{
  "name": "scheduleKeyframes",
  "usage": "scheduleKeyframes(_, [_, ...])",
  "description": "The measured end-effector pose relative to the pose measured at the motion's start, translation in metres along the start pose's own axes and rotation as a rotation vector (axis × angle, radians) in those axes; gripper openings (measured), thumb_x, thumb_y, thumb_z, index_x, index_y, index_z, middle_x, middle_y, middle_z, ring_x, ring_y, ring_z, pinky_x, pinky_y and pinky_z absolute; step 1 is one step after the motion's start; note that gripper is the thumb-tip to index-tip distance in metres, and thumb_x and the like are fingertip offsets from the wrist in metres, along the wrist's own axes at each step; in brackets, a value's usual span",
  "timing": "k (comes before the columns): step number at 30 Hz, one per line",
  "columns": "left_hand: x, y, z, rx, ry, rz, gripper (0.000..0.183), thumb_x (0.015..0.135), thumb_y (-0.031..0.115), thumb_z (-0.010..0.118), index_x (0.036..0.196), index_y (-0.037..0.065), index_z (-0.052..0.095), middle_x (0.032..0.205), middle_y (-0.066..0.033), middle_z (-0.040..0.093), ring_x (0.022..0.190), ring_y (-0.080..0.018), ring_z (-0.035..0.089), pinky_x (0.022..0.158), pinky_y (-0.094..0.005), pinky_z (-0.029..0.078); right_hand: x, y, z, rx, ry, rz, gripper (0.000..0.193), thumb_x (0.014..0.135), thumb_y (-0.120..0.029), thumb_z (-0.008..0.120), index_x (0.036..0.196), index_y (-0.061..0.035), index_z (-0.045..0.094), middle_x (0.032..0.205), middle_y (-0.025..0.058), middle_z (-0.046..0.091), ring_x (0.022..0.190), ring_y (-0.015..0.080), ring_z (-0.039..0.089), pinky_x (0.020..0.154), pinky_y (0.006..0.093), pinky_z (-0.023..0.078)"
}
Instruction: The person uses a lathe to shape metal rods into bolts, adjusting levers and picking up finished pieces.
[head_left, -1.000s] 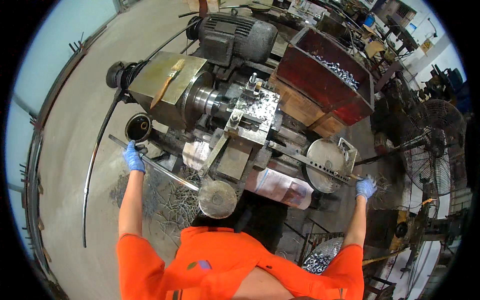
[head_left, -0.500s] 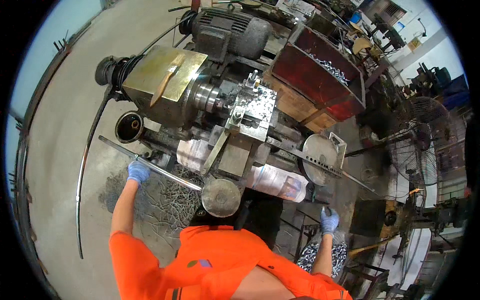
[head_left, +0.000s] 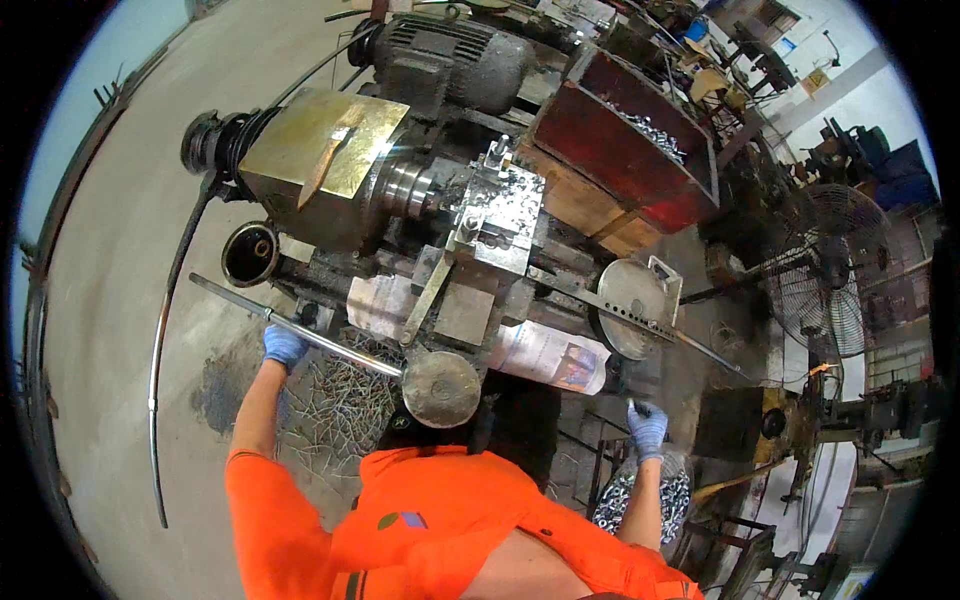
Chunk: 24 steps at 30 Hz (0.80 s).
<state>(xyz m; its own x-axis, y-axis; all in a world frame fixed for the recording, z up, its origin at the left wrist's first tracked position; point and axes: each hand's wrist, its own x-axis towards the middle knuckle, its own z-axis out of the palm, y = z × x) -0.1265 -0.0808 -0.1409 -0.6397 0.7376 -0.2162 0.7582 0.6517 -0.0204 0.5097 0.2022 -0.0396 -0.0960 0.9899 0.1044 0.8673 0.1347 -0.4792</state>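
Below the long metal lever [head_left: 330, 345] at the lathe's left front is my left hand [head_left: 285, 345], in a blue glove. It is close to the lever; its fingers are mostly hidden, so I cannot tell whether it grips anything. Off to the right, my gloved right hand [head_left: 648, 428] is closed, with a small grey metal piece [head_left: 632, 406] at its fingertips. Under that forearm stands a container of shiny metal parts [head_left: 612, 500]. The lathe's chuck [head_left: 408, 190] and its tool post block [head_left: 500, 215], strewn with chips, lie ahead of me.
A round metal handwheel [head_left: 440, 388] sits close to my body, with a larger disc [head_left: 632, 305] farther right. Wiry shavings [head_left: 345, 405] cover the floor at left. A wooden-handled brush [head_left: 322, 172] rests on the headstock cover. Beyond are a red bin [head_left: 625, 150] and a fan [head_left: 830, 245].
My left hand has shifted slightly right along the underside of the lever. My right hand has turned a little, moving slightly left, and the metal piece shows at its fingertips. The whole view has shifted slightly.
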Motion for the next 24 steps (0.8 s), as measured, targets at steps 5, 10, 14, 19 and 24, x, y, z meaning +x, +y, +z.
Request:
scheduleKeyframes(5, [-0.003, -0.004, 0.036, -0.108, 0.000, -0.207, 0.030, 0.075, 0.038, 0.055, 0.089, 0.015, 0.068, 0.089, -0.0141, 0.066, 0.085, -0.0313, 0.063, 0.072, -0.0418, 0.050, 0.035, -0.032, -0.017, -0.032, 0.086, -0.146, 0.022, 0.072, -0.021, 0.073, 0.078, 0.0004, 0.068, 0.072, 0.0129, 0.067, 0.062, 0.0208, 0.064, 0.064, 0.0297, 0.049])
scheduleKeyframes(10, [-0.029, -0.016, -0.018, -0.167, -0.086, -0.168, 0.033, 0.079, 0.039, 0.053, 0.092, 0.013, 0.067, 0.090, -0.0163, 0.065, 0.085, -0.0346, 0.062, 0.074, -0.0437, 0.049, 0.069, -0.152, -0.031, 0.112, 0.017, -0.382, 0.021, 0.072, -0.019, 0.072, 0.082, -0.0015, 0.068, 0.074, 0.0134, 0.066, 0.064, 0.0216, 0.063, 0.062, 0.0314, 0.049])
scheduleKeyframes(14, [-0.050, -0.091, -0.037, -0.309, 0.234, -0.250, 0.030, 0.083, 0.034, 0.051, 0.099, 0.012, 0.063, 0.087, -0.0162, 0.065, 0.079, -0.0337, 0.062, 0.070, -0.0443, 0.049, 0.089, -0.257, -0.018, 0.238, 0.000, -0.754, 0.017, 0.072, -0.016, 0.072, 0.080, -0.0022, 0.067, 0.075, 0.0129, 0.065, 0.065, 0.0214, 0.062, 0.061, 0.0312, 0.048])
scheduleKeyframes(19, [-0.104, -0.133, -0.165, -0.424, 0.597, -0.324, 0.032, 0.086, 0.040, 0.051, 0.105, 0.016, 0.062, 0.085, -0.0121, 0.066, 0.077, -0.0296, 0.063, 0.070, -0.0417, 0.049, 0.087, -0.378, -0.010, 0.236, -0.110, -0.888, 0.016, 0.071, -0.021, 0.071, 0.076, -0.0063, 0.068, 0.075, 0.0118, 0.064, 0.068, 0.0255, 0.060, 0.064, 0.0333, 0.047])
scheduleKeyframes(24, [-0.135, -0.182, -0.179, -0.058, 0.708, -0.511, 0.037, 0.089, 0.045, 0.047, 0.108, 0.016, 0.061, 0.089, -0.0122, 0.066, 0.081, -0.0295, 0.063, 0.069, -0.0419, 0.049, 0.092, -0.442, 0.033, 0.084, -0.111, -1.089, 0.028, 0.071, -0.035, 0.067, 0.078, -0.0086, 0.069, 0.080, 0.0137, 0.064, 0.080, 0.0311, 0.059, 0.075, 0.0388, 0.046])
